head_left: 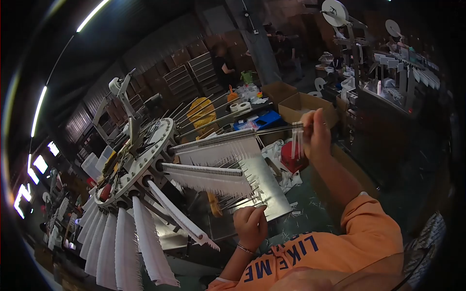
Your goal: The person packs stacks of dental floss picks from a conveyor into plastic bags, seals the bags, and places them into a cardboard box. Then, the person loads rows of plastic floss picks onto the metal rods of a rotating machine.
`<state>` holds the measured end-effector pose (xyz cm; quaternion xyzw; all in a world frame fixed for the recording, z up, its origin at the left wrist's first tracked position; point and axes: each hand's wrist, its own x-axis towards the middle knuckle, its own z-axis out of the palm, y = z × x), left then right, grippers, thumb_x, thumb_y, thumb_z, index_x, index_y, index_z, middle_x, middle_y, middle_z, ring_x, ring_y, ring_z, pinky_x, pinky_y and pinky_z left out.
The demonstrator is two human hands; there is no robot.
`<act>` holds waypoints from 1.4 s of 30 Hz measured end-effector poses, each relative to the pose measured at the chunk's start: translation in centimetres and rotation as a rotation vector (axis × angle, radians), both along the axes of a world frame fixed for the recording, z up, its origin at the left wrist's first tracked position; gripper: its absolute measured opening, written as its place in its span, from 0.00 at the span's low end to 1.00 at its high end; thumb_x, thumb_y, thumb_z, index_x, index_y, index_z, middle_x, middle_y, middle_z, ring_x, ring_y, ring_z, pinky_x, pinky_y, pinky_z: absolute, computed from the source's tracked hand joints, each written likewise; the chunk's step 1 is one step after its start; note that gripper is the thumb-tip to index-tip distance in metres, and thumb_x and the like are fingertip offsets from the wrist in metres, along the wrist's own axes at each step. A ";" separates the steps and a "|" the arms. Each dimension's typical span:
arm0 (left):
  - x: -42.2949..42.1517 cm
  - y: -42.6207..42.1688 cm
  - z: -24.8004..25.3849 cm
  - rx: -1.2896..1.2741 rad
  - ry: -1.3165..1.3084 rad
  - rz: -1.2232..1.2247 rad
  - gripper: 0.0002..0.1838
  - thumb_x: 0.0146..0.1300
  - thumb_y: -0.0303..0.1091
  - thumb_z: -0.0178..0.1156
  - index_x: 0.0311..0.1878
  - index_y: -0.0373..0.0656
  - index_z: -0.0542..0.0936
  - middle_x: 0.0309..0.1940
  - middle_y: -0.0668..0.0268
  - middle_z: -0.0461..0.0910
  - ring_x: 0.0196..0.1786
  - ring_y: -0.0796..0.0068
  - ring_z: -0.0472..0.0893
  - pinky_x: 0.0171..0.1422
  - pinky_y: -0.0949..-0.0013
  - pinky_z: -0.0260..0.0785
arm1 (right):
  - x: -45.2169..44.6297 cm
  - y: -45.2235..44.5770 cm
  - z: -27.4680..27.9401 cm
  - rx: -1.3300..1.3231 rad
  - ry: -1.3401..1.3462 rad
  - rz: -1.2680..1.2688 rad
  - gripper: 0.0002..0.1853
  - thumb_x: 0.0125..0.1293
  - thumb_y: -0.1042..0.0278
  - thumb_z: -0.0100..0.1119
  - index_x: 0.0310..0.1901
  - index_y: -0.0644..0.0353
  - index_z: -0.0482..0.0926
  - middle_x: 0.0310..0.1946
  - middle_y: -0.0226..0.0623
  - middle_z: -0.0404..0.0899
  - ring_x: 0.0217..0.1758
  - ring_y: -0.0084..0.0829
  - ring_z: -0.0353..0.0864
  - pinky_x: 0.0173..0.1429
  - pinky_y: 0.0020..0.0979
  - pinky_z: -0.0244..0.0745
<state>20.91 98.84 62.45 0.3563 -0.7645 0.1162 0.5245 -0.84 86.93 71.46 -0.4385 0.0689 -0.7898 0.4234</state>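
Observation:
My right hand [316,138] is closed at the outer end of thin metal rods [276,129]. A few narrow white strips [296,140] hang beside its fingers. These rods run out from a round metal wheel [158,145], and a dense row of white strips [218,151] hangs along them. Lower down, my left hand [250,226] is curled with its thumb up, below another loaded rod [208,177]; whatever its fingers hold, if anything, is hidden. More rods thick with white strips [127,247] fan downward from the wheel.
Under the rods is a metal tabletop [267,186] with scattered white bits. Behind stand a blue box [259,120], an open cardboard box [306,106], tape rolls [240,106] and a yellow bag [201,116]. A red object [292,156] sits near my right hand. Co-workers [222,68] stand farther back.

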 end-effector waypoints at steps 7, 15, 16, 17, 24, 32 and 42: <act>-1.4 -1.4 -0.4 0.051 0.007 -0.099 0.10 0.45 0.20 0.58 0.33 0.42 0.79 0.24 0.64 0.74 0.28 0.65 0.73 0.33 0.65 0.63 | -13.2 4.9 -2.3 0.067 -0.213 -0.119 0.23 0.67 0.45 0.42 0.20 0.52 0.64 0.15 0.23 0.57 0.17 0.17 0.57 0.21 0.20 0.54; -8.1 -5.7 2.8 0.101 -0.348 -0.099 0.25 0.47 0.26 0.58 0.53 0.46 0.72 0.42 0.61 0.72 0.47 0.60 0.70 0.50 0.61 0.63 | -11.3 -0.7 -13.8 0.357 -0.225 -0.047 0.22 0.68 0.52 0.42 0.18 0.52 0.60 0.14 0.27 0.56 0.18 0.21 0.58 0.23 0.24 0.56; -9.3 -7.0 2.8 0.134 -0.412 -0.018 0.28 0.48 0.27 0.58 0.57 0.47 0.69 0.44 0.60 0.71 0.51 0.59 0.69 0.53 0.59 0.62 | -10.0 -2.5 -14.5 0.305 -0.186 0.065 0.22 0.68 0.52 0.43 0.18 0.52 0.60 0.14 0.28 0.56 0.18 0.21 0.58 0.23 0.24 0.56; -9.7 -9.3 1.2 0.214 -0.374 -0.034 0.32 0.50 0.28 0.57 0.61 0.49 0.64 0.42 0.58 0.74 0.46 0.58 0.73 0.49 0.60 0.66 | -9.0 -4.2 -14.7 0.366 -0.155 0.134 0.22 0.68 0.52 0.42 0.17 0.52 0.60 0.14 0.28 0.56 0.17 0.21 0.58 0.24 0.23 0.56; -11.2 -20.5 -1.6 1.171 0.390 -0.206 0.31 0.62 0.22 0.45 0.68 0.48 0.51 0.29 0.62 0.77 0.28 0.77 0.75 0.32 0.75 0.67 | -7.3 -18.8 -14.3 0.314 0.492 0.884 0.30 0.66 0.43 0.41 0.59 0.59 0.56 0.24 0.33 0.74 0.18 0.17 0.64 0.22 0.18 0.57; -13.7 -30.7 -2.3 0.908 1.396 -0.356 0.24 0.63 0.22 0.46 0.62 0.45 0.57 0.41 0.53 0.75 0.40 0.65 0.79 0.47 0.61 0.73 | -8.7 -27.3 -17.3 -0.272 0.818 0.590 0.24 0.57 0.75 0.57 0.56 0.56 0.65 0.30 0.32 0.70 0.31 0.22 0.71 0.37 0.23 0.67; -14.1 -31.0 -0.4 0.584 1.383 0.063 0.22 0.65 0.28 0.46 0.62 0.39 0.57 0.39 0.56 0.77 0.36 0.70 0.80 0.42 0.73 0.73 | -3.2 -32.5 -13.0 -0.733 0.753 0.424 0.12 0.54 0.75 0.58 0.42 0.65 0.76 0.31 0.42 0.75 0.32 0.38 0.76 0.35 0.31 0.71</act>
